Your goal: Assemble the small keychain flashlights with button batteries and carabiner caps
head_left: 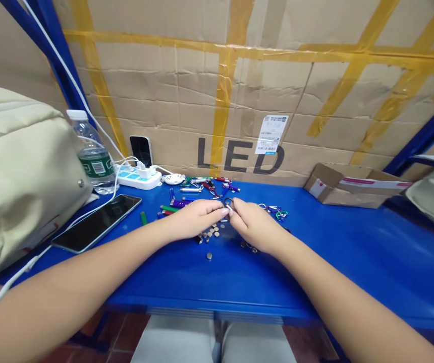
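Observation:
My left hand (196,219) and my right hand (255,224) meet over a blue metal table (345,242), their fingertips pinching a small metal key ring (228,203). The ring is partly hidden by my fingers. Just below my hands lie several small silver button cells (211,232), and one more (209,256) sits apart nearer the table's front edge. Several colored mini flashlights (190,189) are scattered behind my left hand. Several small carabiner clips (275,212) lie beyond my right hand.
A black smartphone (96,223) lies left of my left arm, beside a beige bag (20,171) and a water bottle (94,154). A white power strip (138,177) with cables stands at the back. A flattened cardboard box (347,186) lies at the right, against a cardboard wall (262,91).

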A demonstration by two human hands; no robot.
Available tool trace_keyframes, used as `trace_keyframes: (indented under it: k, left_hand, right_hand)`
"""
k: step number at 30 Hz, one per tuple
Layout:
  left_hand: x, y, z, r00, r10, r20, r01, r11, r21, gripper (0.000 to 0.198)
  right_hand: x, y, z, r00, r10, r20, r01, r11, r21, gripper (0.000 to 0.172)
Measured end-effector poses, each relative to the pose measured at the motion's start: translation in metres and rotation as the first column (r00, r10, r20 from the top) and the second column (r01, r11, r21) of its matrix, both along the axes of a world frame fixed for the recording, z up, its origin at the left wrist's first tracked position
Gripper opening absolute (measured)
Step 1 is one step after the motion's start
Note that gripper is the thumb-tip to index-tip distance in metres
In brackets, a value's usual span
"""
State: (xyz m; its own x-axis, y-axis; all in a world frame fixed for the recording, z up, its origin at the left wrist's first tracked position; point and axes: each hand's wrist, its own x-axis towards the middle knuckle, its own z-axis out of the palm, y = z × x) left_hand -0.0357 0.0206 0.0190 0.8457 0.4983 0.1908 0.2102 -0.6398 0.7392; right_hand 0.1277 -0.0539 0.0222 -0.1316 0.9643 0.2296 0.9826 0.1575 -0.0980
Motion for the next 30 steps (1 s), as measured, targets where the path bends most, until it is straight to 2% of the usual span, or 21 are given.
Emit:
trace_keyframes:
  k: [3, 5, 7, 9, 12, 17, 22, 26, 30]
  left_hand:
    - [0.001, 0.001, -0.005, 0.997, -0.018, 0.075, 0.028, 0.991, -0.131, 0.035]
    - [0.002, 0.002, -0.006, 0.993, -0.016, 0.117, 0.046, 0.964, -0.261, 0.038]
    - [0.002, 0.004, -0.005, 0.991, -0.019, 0.136, 0.068, 0.927, -0.368, 0.041]
    - [0.002, 0.006, -0.003, 0.990, -0.017, 0.142, 0.075, 0.906, -0.418, 0.043]
    - [-0.001, 0.008, -0.002, 0.994, -0.001, 0.112, 0.044, 0.925, -0.378, 0.044]
    - [-0.004, 0.009, -0.003, 1.000, -0.003, 0.006, 0.005, 0.965, -0.263, 0.044]
    - [-0.004, 0.008, -0.003, 1.000, -0.002, 0.004, 0.003, 0.977, -0.215, 0.043]
    - [-0.001, 0.009, -0.010, 0.999, -0.021, 0.042, 0.033, 0.958, -0.286, 0.043]
    - [0.002, 0.008, -0.014, 0.992, -0.029, 0.120, 0.080, 0.894, -0.441, 0.044]
  right_hand:
    - [0.001, 0.000, 0.000, 0.999, 0.046, -0.012, -0.046, 0.998, -0.040, 0.026]
    - [0.000, -0.001, 0.001, 0.998, 0.054, 0.030, -0.052, 0.997, -0.051, 0.026]
    - [-0.002, -0.002, 0.002, 0.993, 0.015, 0.121, -0.011, 0.999, -0.035, 0.025]
    - [-0.005, -0.004, 0.002, 0.975, -0.065, 0.211, 0.064, 0.998, 0.010, 0.025]
    - [-0.008, -0.005, 0.003, 0.960, -0.145, 0.240, 0.134, 0.989, 0.061, 0.028]
    - [-0.008, -0.006, 0.005, 0.951, -0.158, 0.264, 0.144, 0.987, 0.072, 0.031]
    - [-0.010, -0.004, 0.006, 0.939, -0.184, 0.291, 0.170, 0.983, 0.072, 0.035]
    - [-0.010, -0.001, 0.002, 0.940, -0.173, 0.294, 0.158, 0.985, 0.073, 0.033]
    - [-0.007, 0.000, -0.001, 0.949, -0.131, 0.288, 0.112, 0.991, 0.079, 0.029]
